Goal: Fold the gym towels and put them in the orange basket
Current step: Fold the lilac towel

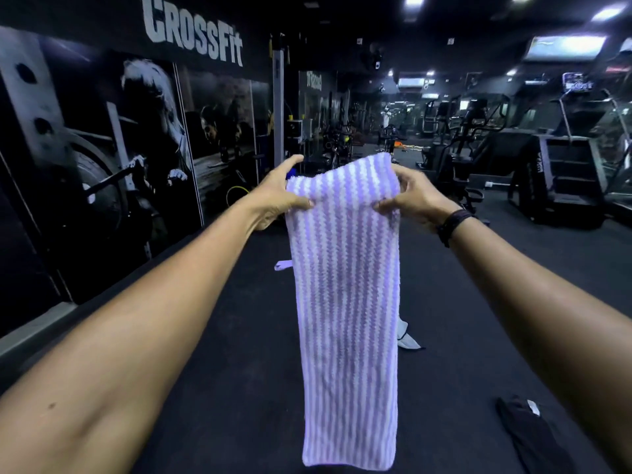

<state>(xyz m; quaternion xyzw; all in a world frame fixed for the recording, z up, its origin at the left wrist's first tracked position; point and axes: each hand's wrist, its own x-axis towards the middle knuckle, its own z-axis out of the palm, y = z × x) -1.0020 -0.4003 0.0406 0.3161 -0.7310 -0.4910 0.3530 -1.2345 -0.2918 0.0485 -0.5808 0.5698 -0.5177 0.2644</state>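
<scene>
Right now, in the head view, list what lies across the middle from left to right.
CrossFit wall mural → left hand → purple-and-white striped towel → right hand → black wristband → treadmill.

from my feed the gym reads dim overall, lit by cold ceiling panels (608,11) that blow out to white glare at top right. the striped towel (345,285) catches most of that light and looks crisp, while the forearms near the frame's bottom corners go soft. the wide lens bends the mural wall (102,159) and stretches the edges; far machines smear into murk.
</scene>
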